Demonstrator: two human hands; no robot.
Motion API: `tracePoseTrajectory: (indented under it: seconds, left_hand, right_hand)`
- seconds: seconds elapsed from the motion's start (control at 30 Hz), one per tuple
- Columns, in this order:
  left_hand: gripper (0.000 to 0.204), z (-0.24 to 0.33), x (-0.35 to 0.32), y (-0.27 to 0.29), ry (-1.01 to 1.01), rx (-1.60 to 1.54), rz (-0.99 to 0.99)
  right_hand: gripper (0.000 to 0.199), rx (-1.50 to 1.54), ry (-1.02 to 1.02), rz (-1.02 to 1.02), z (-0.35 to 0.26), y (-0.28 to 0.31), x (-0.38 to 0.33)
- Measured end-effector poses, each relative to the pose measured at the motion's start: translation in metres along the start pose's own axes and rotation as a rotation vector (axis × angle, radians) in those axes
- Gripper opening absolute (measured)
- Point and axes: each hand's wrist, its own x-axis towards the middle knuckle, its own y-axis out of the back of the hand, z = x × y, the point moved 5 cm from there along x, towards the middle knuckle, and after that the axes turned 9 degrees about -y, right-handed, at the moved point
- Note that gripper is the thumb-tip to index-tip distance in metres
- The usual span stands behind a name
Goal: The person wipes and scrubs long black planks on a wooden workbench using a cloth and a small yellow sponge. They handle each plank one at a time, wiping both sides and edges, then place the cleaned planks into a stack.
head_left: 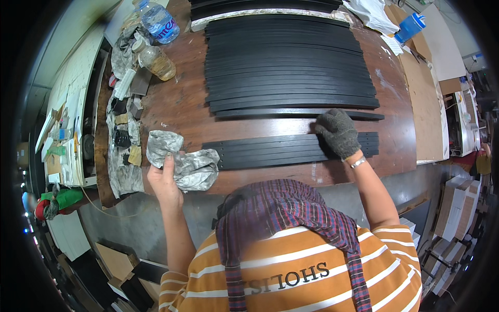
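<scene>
My bare left hand [165, 179] is closed on a crumpled, grey-stained white rag [196, 169], held over the near left part of the table. A dark grey knit glove covers my right hand [338, 133], its fingers curled at a single black strip [270, 113]. That strip lies just apart from the near side of a wide row of black strips [286, 62]. Under and beside the gloved hand is a smaller group of black strips [265, 152], laid side by side with small holes near their ends. The gloved fingertips are partly hidden.
The brown wooden table [182, 114] carries everything. A water bottle [158, 23] and a bottle of yellowish liquid [154, 61] stand at the far left. Stained cloths and small blocks [122, 122] line the left edge. A blue cup [410, 27] is at the far right.
</scene>
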Motion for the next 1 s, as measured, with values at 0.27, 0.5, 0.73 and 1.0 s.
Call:
tracePoseTrajectory:
  seconds: [0.27,0.5,0.73,1.0]
  left_hand:
    - [0.034,0.005,0.005,-0.002,0.019,-0.078,0.043]
    - [0.041,0.006,0.008,-0.034,0.046,-0.138,-0.214]
    - [0.026,0.028,-0.009,-0.125,-0.062,0.196,-0.369]
    - [0.055,0.006,0.013,-0.134,-1.073,1.031,-0.577]
  right_hand:
    - [0.042,0.075,-0.008,-0.203,0.031,-0.015,-0.005]
    - [0.051,-0.09,-0.191,-0.211,0.016,-0.005,0.018]
    - [0.048,-0.035,-0.182,-0.328,-0.038,0.034,-0.002]
    - [0.046,0.117,-0.049,-0.133,-0.08,0.075,-0.062]
